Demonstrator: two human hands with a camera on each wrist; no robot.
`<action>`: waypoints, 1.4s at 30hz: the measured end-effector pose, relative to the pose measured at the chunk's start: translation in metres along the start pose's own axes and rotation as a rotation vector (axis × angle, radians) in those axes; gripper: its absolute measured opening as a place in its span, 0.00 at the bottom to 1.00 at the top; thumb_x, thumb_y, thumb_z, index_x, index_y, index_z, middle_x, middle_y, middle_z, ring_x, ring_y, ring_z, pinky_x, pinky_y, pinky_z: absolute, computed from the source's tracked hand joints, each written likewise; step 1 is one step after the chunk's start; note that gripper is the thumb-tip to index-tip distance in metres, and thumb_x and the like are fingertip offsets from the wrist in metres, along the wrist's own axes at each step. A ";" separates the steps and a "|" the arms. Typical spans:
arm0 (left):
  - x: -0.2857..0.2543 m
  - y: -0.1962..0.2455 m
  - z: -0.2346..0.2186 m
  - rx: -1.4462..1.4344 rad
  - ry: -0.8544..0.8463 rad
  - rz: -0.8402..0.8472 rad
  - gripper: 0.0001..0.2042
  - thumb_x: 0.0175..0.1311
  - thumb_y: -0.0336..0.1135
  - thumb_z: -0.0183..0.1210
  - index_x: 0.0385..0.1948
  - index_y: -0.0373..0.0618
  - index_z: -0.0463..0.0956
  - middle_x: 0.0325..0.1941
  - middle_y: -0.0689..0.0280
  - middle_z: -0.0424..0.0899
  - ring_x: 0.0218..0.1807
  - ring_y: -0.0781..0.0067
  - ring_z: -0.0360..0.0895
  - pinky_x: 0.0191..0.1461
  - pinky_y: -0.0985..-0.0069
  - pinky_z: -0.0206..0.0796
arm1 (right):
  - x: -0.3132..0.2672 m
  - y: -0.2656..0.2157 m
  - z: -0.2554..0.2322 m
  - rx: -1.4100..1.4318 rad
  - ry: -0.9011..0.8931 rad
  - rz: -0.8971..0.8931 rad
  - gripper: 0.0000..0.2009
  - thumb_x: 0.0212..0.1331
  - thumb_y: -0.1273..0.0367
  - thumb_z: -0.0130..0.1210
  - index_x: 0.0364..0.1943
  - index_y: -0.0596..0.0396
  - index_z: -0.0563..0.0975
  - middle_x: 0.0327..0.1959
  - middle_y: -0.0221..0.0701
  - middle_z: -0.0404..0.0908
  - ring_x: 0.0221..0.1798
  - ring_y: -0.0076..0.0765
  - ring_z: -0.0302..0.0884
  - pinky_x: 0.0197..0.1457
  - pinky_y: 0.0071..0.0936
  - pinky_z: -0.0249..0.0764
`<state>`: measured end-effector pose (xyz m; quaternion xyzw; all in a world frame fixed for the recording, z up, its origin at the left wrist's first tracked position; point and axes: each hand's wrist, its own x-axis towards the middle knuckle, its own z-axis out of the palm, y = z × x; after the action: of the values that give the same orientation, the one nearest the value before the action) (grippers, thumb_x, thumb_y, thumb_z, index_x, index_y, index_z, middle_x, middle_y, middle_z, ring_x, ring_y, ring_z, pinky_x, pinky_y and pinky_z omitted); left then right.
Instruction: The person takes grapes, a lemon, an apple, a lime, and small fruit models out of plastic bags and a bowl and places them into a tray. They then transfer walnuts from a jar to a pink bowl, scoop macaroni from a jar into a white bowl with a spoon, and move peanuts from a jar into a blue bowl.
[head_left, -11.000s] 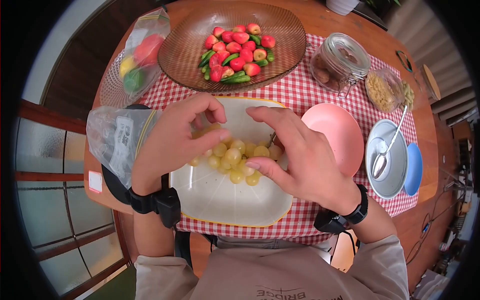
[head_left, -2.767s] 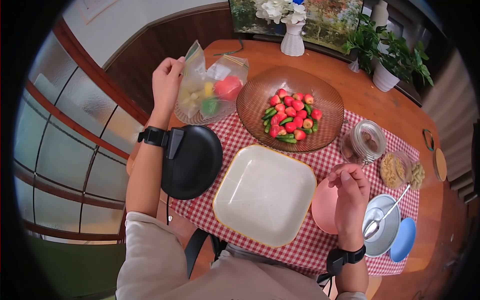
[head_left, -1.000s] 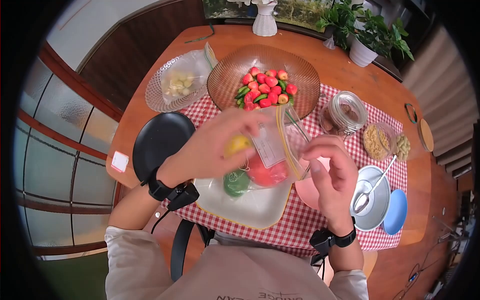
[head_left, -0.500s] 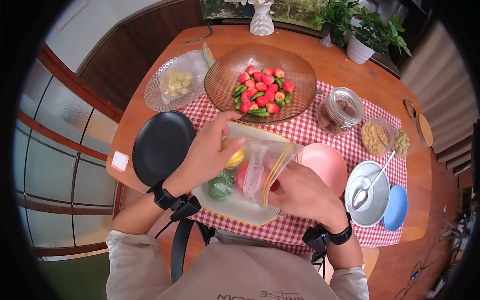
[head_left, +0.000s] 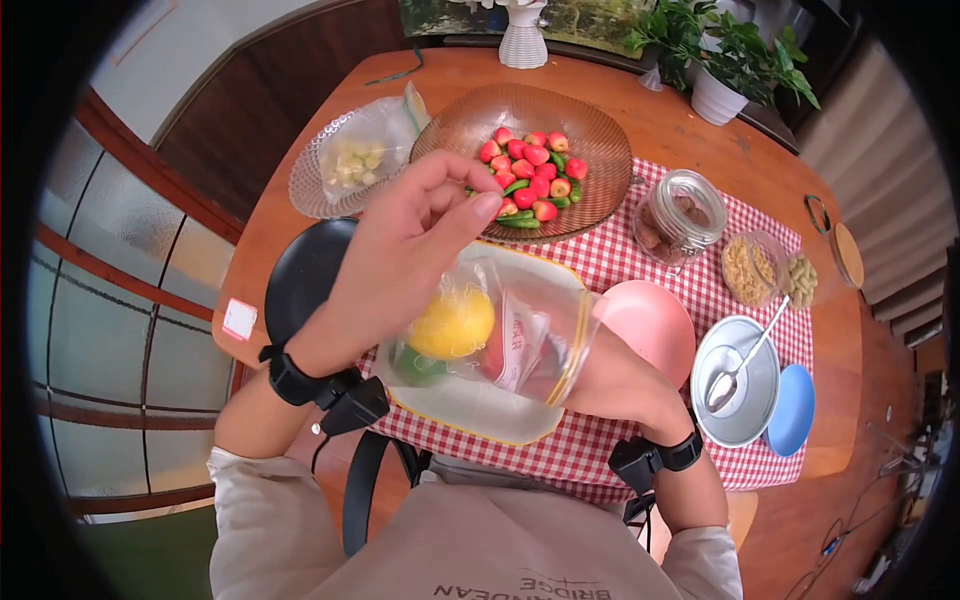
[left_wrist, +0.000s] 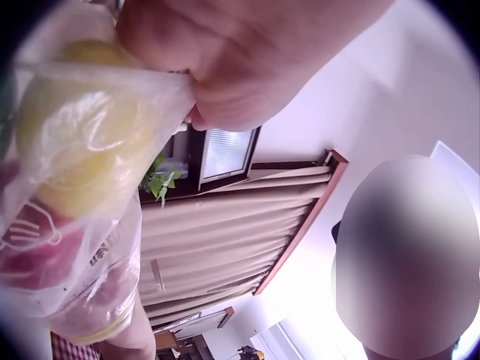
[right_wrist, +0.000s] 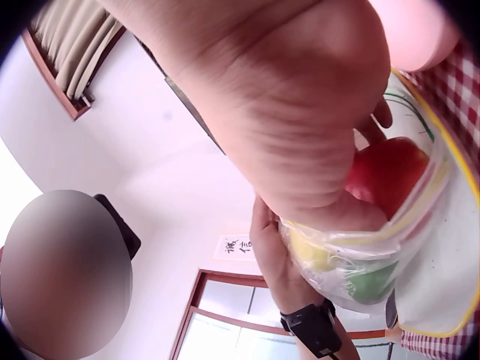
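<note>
In the head view, a clear zip bag [head_left: 510, 385] hangs over a white square plate [head_left: 470, 422] with a yellow rim. My left hand [head_left: 415, 235] is raised at the bag's closed end, thumb and fingers pinching its film. My right hand [head_left: 620, 375] reaches through the bag's mouth. In the right wrist view, its fingers curl round a large red fruit [right_wrist: 390, 172] inside. A yellow, lemon-like fruit [head_left: 455, 322] bulges against the film, with a green fruit [head_left: 420, 365] below it. Part of the right hand is hidden behind the bag's printed label.
A brown glass bowl [head_left: 600, 190] with small red fruits and green cucumbers stands behind. Around are a glass dish [head_left: 305, 180] bearing bagged grapes, a black plate [head_left: 300, 285], a pink plate [head_left: 655, 325], a grey bowl [head_left: 735, 420] with a spoon, a blue plate [head_left: 793, 415] and a jar [head_left: 690, 215].
The grapes went from the plate into a bag on the glass dish. The fruit bag came from there to above the plate; my right hand entered it, and my left hand rose.
</note>
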<state>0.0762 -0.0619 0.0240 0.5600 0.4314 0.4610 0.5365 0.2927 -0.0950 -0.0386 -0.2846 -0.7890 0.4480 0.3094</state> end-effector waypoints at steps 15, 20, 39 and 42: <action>0.018 0.034 0.025 0.695 -0.351 0.395 0.11 0.66 0.36 0.65 0.45 0.42 0.79 0.29 0.73 0.64 0.30 0.82 0.60 0.34 0.79 0.56 | 0.002 -0.021 -0.009 -0.115 0.573 -0.049 0.13 0.65 0.74 0.61 0.52 0.60 0.78 0.49 0.33 0.84 0.53 0.23 0.78 0.56 0.28 0.74; 0.004 0.031 -0.010 0.741 -0.320 0.471 0.27 0.56 0.40 0.72 0.58 0.45 0.75 0.47 0.67 0.73 0.47 0.77 0.70 0.48 0.79 0.62 | -0.003 0.013 0.000 0.201 0.604 0.216 0.08 0.67 0.73 0.61 0.46 0.60 0.80 0.33 0.26 0.84 0.40 0.18 0.79 0.43 0.20 0.76; -0.030 -0.027 -0.060 0.950 -0.322 -0.114 0.24 0.56 0.30 0.72 0.55 0.40 0.76 0.35 0.65 0.78 0.39 0.71 0.79 0.46 0.73 0.71 | 0.001 0.008 0.007 -0.195 0.163 0.118 0.23 0.54 0.68 0.69 0.55 0.54 0.78 0.58 0.38 0.78 0.62 0.50 0.75 0.65 0.42 0.73; -0.019 -0.041 -0.075 0.665 -0.281 -0.238 0.15 0.61 0.24 0.66 0.50 0.40 0.77 0.34 0.72 0.81 0.39 0.86 0.77 0.43 0.83 0.67 | 0.001 0.015 0.006 -0.193 0.190 0.134 0.22 0.55 0.68 0.69 0.55 0.55 0.78 0.58 0.38 0.78 0.63 0.50 0.75 0.66 0.42 0.73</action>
<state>-0.0003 -0.0629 -0.0183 0.7072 0.5418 0.1491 0.4291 0.2906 -0.0910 -0.0543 -0.4064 -0.7748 0.3606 0.3233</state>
